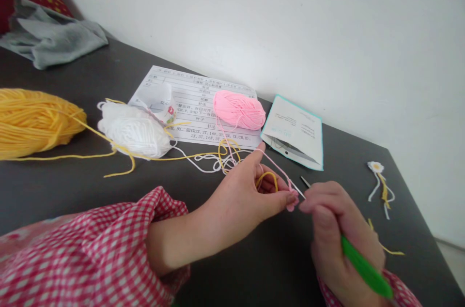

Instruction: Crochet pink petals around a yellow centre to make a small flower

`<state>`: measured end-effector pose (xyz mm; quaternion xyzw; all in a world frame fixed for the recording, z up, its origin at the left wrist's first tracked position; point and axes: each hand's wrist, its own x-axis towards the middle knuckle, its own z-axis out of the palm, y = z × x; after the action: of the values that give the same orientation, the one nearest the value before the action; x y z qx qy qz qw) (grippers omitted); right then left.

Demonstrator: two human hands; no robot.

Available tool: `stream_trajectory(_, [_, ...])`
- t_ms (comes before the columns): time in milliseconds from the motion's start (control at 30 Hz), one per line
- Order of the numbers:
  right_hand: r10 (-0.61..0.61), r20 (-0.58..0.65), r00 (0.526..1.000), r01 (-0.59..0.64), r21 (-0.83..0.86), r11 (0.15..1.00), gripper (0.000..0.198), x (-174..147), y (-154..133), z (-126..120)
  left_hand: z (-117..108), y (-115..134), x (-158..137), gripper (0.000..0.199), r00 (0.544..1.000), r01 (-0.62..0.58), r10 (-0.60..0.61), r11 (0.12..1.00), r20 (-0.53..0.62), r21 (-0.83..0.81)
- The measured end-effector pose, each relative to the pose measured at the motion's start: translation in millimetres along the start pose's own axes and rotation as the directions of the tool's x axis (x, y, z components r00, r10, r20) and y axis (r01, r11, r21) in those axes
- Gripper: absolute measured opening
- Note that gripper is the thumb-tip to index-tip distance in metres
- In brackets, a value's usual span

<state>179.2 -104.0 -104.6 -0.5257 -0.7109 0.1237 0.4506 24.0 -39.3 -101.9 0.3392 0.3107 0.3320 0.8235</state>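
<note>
Between the thumb and fingers of my left hand (250,191) is a small pink crochet piece (292,199). Pink yarn runs over my raised index finger down to it, and a loop of yellow yarn (268,177) hangs by the curled fingers. My right hand (339,234) is closed round a crochet hook (365,266) with a green handle. The hook's thin metal shaft reaches the pink piece; whether its tip sits inside a stitch I cannot tell. The pink yarn ball (239,109) lies behind my left hand.
A yellow yarn ball (36,123) and a white yarn ball (132,130) lie left, with tangled strands. Behind are a printed sheet (192,84), a white pouch (301,123) and a grey cloth (69,40). A small crocheted flower (376,167) and yellow yarn scrap (392,252) lie right.
</note>
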Motion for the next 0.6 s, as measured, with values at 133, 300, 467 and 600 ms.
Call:
stream_trajectory(133, [-0.217,0.031,0.976,0.219,-0.115,0.969,0.013,0.0,3.2,-3.3,-1.3,7.0,-1.3,0.091,0.994,0.105,-0.105,0.993,0.009,-0.061])
stream_trajectory(300, [0.332,-0.028,0.943,-0.25,0.6,0.76,0.036,9.1,5.1,3.9,-4.2,12.6,-1.9,0.096,0.963,0.241,-0.223,0.964,0.151,-0.109])
stream_trajectory(467, [0.584,0.338,0.738,-0.572,0.772,0.276,0.051,24.3,3.6,-2.2,-2.9,11.3,-1.6,0.1,0.945,0.302,-0.284,0.949,0.164,-0.095])
stream_trajectory(600, [0.608,0.395,0.688,-0.621,0.755,0.212,0.054,26.1,4.9,-11.0,-1.4,7.5,-2.4,0.098,0.942,0.291,-0.271,0.953,0.196,-0.08])
